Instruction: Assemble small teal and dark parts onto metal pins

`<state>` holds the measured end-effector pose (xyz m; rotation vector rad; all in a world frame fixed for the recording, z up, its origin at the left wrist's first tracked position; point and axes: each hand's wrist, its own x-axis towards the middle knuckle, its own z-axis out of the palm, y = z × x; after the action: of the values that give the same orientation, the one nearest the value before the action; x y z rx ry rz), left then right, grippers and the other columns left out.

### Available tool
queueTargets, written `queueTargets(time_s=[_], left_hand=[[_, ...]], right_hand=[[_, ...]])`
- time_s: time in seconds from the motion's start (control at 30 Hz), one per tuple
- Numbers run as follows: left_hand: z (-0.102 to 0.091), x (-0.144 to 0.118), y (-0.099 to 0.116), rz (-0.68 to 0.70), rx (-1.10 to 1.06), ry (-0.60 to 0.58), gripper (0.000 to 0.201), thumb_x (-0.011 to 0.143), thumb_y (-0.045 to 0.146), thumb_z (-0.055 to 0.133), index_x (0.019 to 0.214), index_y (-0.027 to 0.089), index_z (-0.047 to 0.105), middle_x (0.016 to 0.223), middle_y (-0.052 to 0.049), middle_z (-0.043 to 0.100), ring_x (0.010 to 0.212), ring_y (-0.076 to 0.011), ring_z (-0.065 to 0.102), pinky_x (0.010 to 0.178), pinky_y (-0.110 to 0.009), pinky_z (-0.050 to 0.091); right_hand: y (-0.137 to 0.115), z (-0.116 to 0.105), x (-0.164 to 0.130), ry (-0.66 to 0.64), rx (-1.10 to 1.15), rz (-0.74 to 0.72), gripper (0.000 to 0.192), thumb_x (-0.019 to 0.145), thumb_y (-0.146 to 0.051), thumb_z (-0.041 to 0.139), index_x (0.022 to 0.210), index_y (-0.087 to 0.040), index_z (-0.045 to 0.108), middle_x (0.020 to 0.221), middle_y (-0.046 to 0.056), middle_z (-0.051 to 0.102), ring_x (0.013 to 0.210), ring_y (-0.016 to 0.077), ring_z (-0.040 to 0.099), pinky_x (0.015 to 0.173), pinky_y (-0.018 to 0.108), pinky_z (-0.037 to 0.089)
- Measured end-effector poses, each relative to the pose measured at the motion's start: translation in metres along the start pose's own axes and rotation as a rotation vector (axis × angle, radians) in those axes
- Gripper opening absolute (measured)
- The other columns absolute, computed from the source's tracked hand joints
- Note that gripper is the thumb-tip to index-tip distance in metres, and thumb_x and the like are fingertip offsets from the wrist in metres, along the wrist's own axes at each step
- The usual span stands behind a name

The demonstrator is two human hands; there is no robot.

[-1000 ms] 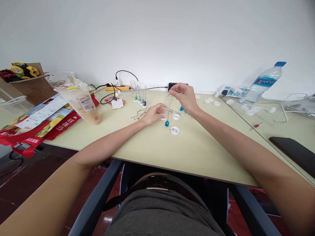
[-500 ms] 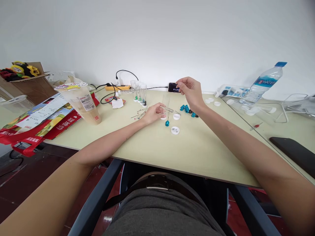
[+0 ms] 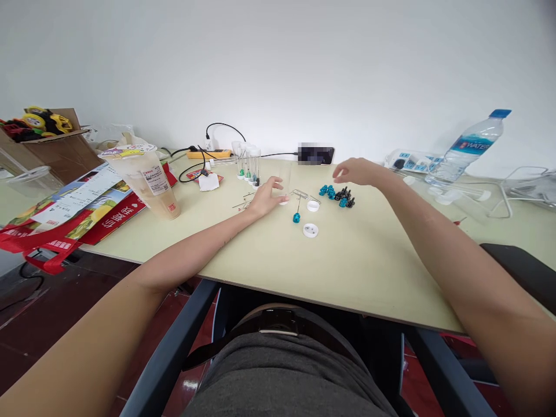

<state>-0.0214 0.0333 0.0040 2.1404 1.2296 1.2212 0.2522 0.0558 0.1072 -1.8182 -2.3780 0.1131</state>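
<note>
Left hand (image 3: 268, 198) resting low on the pale, smooth worktop (image 3: 347, 266), fingers curled round the base of a clear plastic tube (image 3: 284, 180) standing upright; tube see-through and hard to trace against the surface, with a white round cap (image 3: 284, 202) at its foot. Right hand (image 3: 357, 171) raised just above the worktop, fingers loosely spread and half open, holding nothing, hovering near a small heap of teal and black beads (image 3: 336, 195). Just in front of the tube, thin metal pins (image 3: 302, 194) lying flat, and one pin with a shiny teal round head (image 3: 296, 218) near the left hand. Two more flat white caps close by: one (image 3: 312, 205) beside the pins, one (image 3: 310, 230) nearer the body.

Behind the left hand, a cluster of upright clear tubes (image 3: 248, 162) with green and dark bits at the bottom. Further left, a tall plastic cup (image 3: 146, 182) of milky beige drink with a printed label and sealed lid, standing beside glossy printed bags (image 3: 78, 211) in red and yellow. Black cable (image 3: 197, 162) looping toward a yellow power strip (image 3: 208, 154). At the far right, a clear water bottle (image 3: 467, 147) with blue cap, leaning, next to a white power strip (image 3: 410, 159). Dark flat slab (image 3: 521, 269) at the right edge, partly behind the forearm.
</note>
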Motion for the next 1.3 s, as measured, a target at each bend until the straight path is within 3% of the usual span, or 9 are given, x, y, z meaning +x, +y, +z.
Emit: queueTargets(time_s=[0.13, 0.23, 0.33, 0.57, 0.8, 0.93, 1.07, 1.17, 1.3], left_hand=[[-0.006, 0.0, 0.012, 0.198, -0.041, 0.207, 0.034, 0.087, 0.045, 0.035, 0.106, 0.02, 0.047, 0.109, -0.009, 0.057, 0.104, -0.0168, 0.052, 0.088, -0.033, 0.037], [-0.015, -0.002, 0.022, 0.323, 0.035, 0.341, 0.036, 0.089, 0.046, 0.027, 0.102, 0.02, 0.049, 0.104, -0.009, 0.055, 0.099, -0.0164, 0.05, 0.083, -0.031, 0.039], [-0.019, -0.005, 0.031, 0.391, 0.078, 0.351, 0.038, 0.089, 0.047, 0.027, 0.1, 0.019, 0.05, 0.098, -0.009, 0.053, 0.094, -0.0168, 0.05, 0.082, -0.031, 0.039], [-0.012, -0.014, 0.041, 0.236, 0.009, 0.148, 0.04, 0.086, 0.052, 0.031, 0.093, 0.02, 0.055, 0.091, -0.006, 0.055, 0.084, -0.0155, 0.051, 0.078, -0.028, 0.038], [-0.012, -0.013, 0.033, 0.247, -0.041, -0.145, 0.038, 0.081, 0.052, 0.043, 0.089, 0.018, 0.057, 0.074, -0.002, 0.059, 0.066, -0.0112, 0.053, 0.064, -0.024, 0.039], [-0.009, -0.012, 0.029, 0.251, 0.035, -0.395, 0.036, 0.069, 0.051, 0.06, 0.084, 0.018, 0.061, 0.072, -0.001, 0.06, 0.065, -0.0117, 0.053, 0.061, -0.023, 0.039], [-0.006, -0.013, 0.03, 0.296, 0.028, -0.487, 0.036, 0.064, 0.047, 0.066, 0.084, 0.018, 0.063, 0.073, -0.002, 0.059, 0.065, -0.0116, 0.052, 0.06, -0.023, 0.039], [-0.004, -0.014, 0.032, 0.328, 0.005, -0.517, 0.034, 0.064, 0.045, 0.066, 0.083, 0.017, 0.064, 0.076, -0.003, 0.058, 0.067, -0.0123, 0.051, 0.06, -0.024, 0.039], [0.0, -0.014, 0.032, 0.277, -0.047, -0.514, 0.032, 0.066, 0.045, 0.064, 0.082, 0.017, 0.065, 0.073, -0.003, 0.058, 0.064, -0.0117, 0.05, 0.059, -0.024, 0.038]], right_hand=[[0.034, -0.002, 0.003, -0.149, -0.169, 0.208, 0.016, 0.068, -0.025, 0.06, 0.083, -0.019, 0.064, 0.085, 0.005, 0.067, 0.084, 0.0225, 0.061, 0.066, 0.032, 0.044], [0.052, -0.001, 0.002, -0.269, -0.113, 0.225, 0.011, 0.066, -0.022, 0.062, 0.076, -0.019, 0.065, 0.076, 0.003, 0.069, 0.078, 0.0195, 0.063, 0.066, 0.029, 0.046], [0.059, 0.0, 0.001, -0.401, 0.026, 0.211, 0.011, 0.064, -0.021, 0.064, 0.074, -0.021, 0.066, 0.078, 0.002, 0.07, 0.082, 0.0198, 0.064, 0.069, 0.028, 0.047], [0.049, 0.008, 0.004, -0.44, 0.061, 0.147, 0.003, 0.061, -0.019, 0.067, 0.063, -0.019, 0.066, 0.072, 0.007, 0.069, 0.08, 0.0248, 0.065, 0.067, 0.032, 0.046], [0.054, 0.014, 0.005, -0.447, 0.002, 0.194, 0.007, 0.059, -0.012, 0.064, 0.063, -0.018, 0.064, 0.068, 0.007, 0.068, 0.079, 0.0243, 0.062, 0.068, 0.034, 0.044], [0.045, 0.008, -0.002, -0.447, -0.074, 0.24, 0.011, 0.056, -0.007, 0.063, 0.056, -0.017, 0.06, 0.068, 0.01, 0.067, 0.075, 0.0257, 0.06, 0.063, 0.035, 0.042], [0.033, -0.01, -0.008, -0.342, -0.207, 0.259, 0.013, 0.053, -0.007, 0.064, 0.051, -0.018, 0.057, 0.068, 0.009, 0.066, 0.072, 0.0272, 0.059, 0.059, 0.037, 0.041], [0.014, -0.021, -0.014, -0.269, -0.134, 0.144, 0.006, 0.057, -0.017, 0.065, 0.059, -0.02, 0.061, 0.072, 0.007, 0.066, 0.072, 0.025, 0.058, 0.057, 0.035, 0.041], [-0.029, -0.016, -0.027, -0.382, 0.057, -0.128, 0.008, 0.063, -0.029, 0.064, 0.064, -0.022, 0.062, 0.07, 0.005, 0.066, 0.068, 0.0209, 0.06, 0.054, 0.03, 0.041]])
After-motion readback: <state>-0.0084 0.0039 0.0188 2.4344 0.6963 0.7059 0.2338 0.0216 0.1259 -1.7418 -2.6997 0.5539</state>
